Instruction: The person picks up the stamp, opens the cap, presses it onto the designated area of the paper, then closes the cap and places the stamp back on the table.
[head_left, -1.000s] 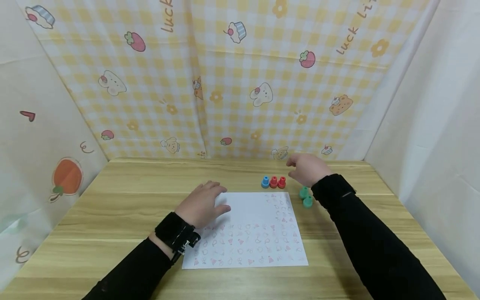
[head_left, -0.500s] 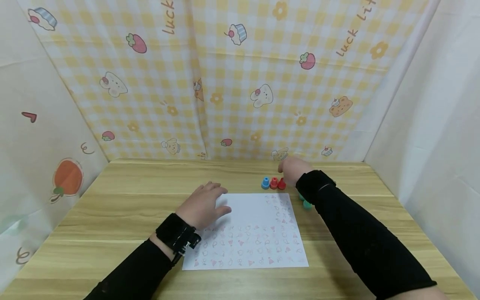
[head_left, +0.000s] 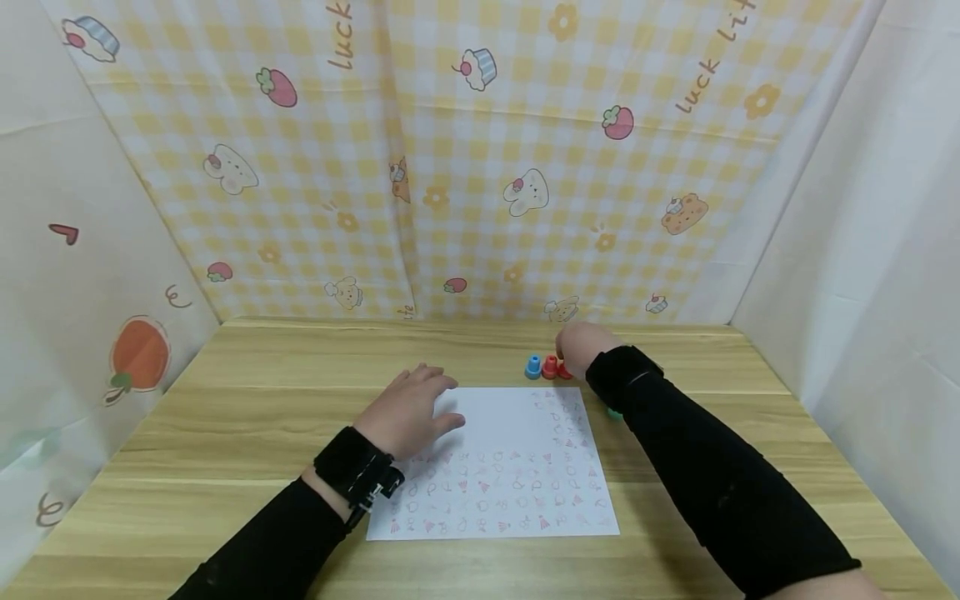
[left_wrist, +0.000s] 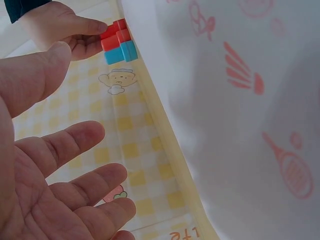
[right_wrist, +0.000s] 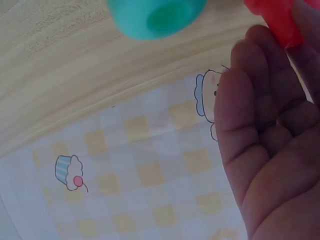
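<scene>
The right hand [head_left: 588, 348] is pinching a red stamp [right_wrist: 281, 21] beyond the far right corner of the sheet [head_left: 495, 421]. The left hand [head_left: 405, 412] is hanging over the sheet's left part, grip wide. A second red stamp [head_left: 550, 367] and a blue stamp [head_left: 533, 367] are standing past the sheet's far edge; a green stamp [head_left: 614, 413] is showing beside its right.

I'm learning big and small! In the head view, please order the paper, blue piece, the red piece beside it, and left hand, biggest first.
1. Paper
2. Left hand
3. Blue piece and red piece beside it: they look about alike, so I won't rank them.
</scene>
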